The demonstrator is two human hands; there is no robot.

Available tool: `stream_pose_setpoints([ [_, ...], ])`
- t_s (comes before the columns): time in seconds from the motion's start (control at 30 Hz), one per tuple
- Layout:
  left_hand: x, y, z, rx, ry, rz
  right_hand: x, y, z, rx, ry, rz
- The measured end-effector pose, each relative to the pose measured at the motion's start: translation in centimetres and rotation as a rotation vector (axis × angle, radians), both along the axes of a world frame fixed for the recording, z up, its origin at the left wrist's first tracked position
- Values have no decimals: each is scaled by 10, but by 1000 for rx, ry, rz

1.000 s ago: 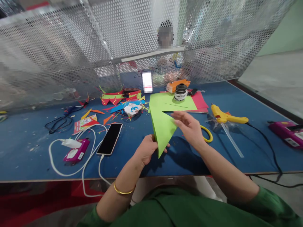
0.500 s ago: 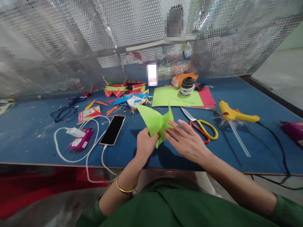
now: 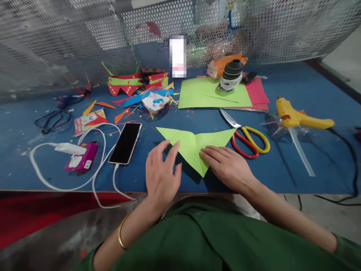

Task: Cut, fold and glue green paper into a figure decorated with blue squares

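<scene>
Paper [image 3: 190, 145], green and creased down its middle, lies opened on the desk [image 3: 17, 150], just left of the scissors [image 3: 238, 127]. That 1 fold is made; no glue shows on it, and any further shaping appears undone. Left hand [image 3: 162, 173], farther left of the scissors, has a wide grip at the paper's edge; right hand [image 3: 229, 169] presses flat, clasping nothing. 0.5 s earlier, both hands hold it raised and half-folded.
</scene>
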State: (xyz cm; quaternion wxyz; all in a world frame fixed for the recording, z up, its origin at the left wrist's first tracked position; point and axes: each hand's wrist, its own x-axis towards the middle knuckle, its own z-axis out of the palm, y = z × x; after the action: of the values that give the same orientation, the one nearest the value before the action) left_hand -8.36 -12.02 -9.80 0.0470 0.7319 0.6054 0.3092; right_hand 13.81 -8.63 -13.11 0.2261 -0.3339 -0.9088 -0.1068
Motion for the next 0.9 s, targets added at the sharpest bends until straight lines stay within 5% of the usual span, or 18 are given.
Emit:
stream_pose_setpoints([
  [0.07, -2, 6, -5, 57, 193, -174, -2, -2, 1, -29, 4, 6],
  [0.17, -4, 16, -11, 11, 211, -347, -3, -5, 2, -81, 33, 14],
  [0.53, -13, 35, -14, -272, -138, -203, -3, -1, 4, -400, 373, -298],
  [0.9, -8, 35, -15, -248, -105, -159, -6, 0, 7, -490, 369, -368],
])
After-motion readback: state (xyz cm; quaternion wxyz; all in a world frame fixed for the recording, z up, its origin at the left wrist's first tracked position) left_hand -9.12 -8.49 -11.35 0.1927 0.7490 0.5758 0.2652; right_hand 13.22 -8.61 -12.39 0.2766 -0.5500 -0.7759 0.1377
